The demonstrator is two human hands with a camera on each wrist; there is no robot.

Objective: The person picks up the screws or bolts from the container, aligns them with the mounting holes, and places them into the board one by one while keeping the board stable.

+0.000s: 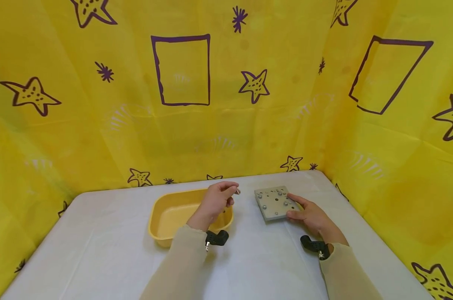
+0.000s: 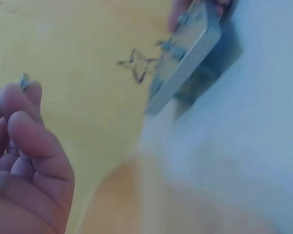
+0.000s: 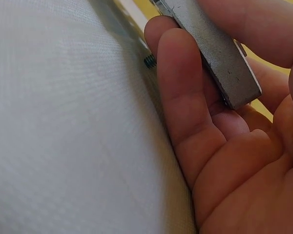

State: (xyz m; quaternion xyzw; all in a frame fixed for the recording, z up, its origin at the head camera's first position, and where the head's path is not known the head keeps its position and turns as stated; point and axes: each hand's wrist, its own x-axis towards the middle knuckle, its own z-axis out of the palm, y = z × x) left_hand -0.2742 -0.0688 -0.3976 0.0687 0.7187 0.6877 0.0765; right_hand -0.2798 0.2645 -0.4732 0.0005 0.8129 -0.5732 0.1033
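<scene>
My left hand (image 1: 216,201) is above the right part of a yellow plastic tub (image 1: 165,221). Between its thumb and fingertips it pinches a small metal screw (image 2: 24,81), mostly hidden by the fingers. To the right, my right hand (image 1: 309,214) grips the edge of a square grey metal plate (image 1: 270,210), thumb on the near side. Several round-headed bolts (image 1: 264,207) and bare holes show on the plate's top face. In the right wrist view, fingers lie under the plate, and a threaded bolt end (image 3: 150,61) sticks out below it.
A white cloth covers the table (image 1: 260,266). Yellow fabric walls (image 1: 226,125) with drawn stars and frames stand close behind the table and along its sides. Some dark specks show inside the tub near the left wrist.
</scene>
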